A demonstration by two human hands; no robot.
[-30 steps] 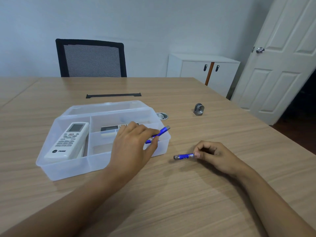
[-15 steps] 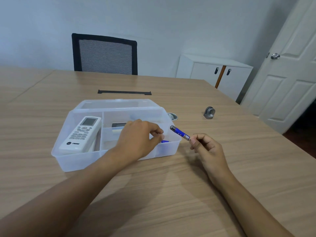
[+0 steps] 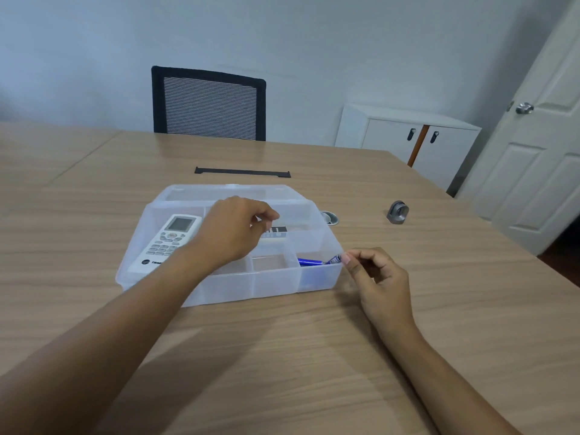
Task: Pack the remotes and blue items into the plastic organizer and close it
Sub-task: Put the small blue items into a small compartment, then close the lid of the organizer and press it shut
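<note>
Head view: right hand point(image 3: 378, 276) pinches blue pen point(image 3: 317, 262) over organizer point(image 3: 276, 282) corner.

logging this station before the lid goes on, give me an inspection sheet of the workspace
surface: light wood-grain table, no spills seen
job's things: clear plastic organizer open; white air-conditioner remote in left compartment; dark remote in rear compartment; blue pen-shaped item entering front right compartment
clutter: small grey metal ring-shaped part; black flat strip
grippers: left hand over organizer, seems empty; right hand pinching the blue item's end
cables: nothing seen
surroundings: black mesh chair, white cabinet, white door
</note>
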